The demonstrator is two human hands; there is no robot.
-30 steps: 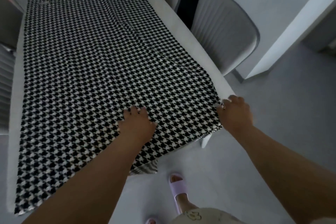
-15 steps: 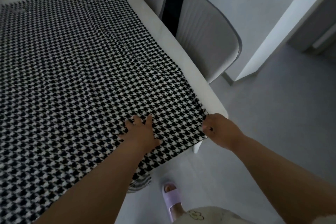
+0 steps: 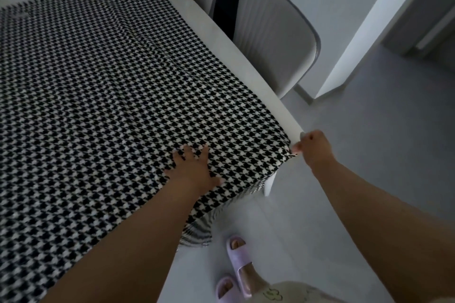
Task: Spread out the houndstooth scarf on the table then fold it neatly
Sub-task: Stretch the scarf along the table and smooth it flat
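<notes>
Moved since half a second ago: right hand (image 3: 312,147) has drawn the scarf corner out toward 3 o'clock, to the table's near right corner; left hand (image 3: 194,170) stays flat on the cloth.
Head view, scarf (image 3: 110,96): black-and-white houndstooth, spread flat over most of the table (image 3: 248,61), fringe along the far edge at 11 o'clock, near edge hanging over the table's front at 6 o'clock.
Head view, left hand: palm down on the scarf near its front edge, fingers straight and spread, pressing the cloth, gripping nothing.
Head view, right hand: at 3 o'clock of the left hand, fingers curled, pinching the scarf's near right corner just off the table corner.
Head view, chair (image 3: 273,34): grey, pushed up to the table's right side at 1 o'clock.
Head view, slippers (image 3: 240,257): lilac, on the person's feet on the floor at 6 o'clock.
Containers: none in view.
</notes>
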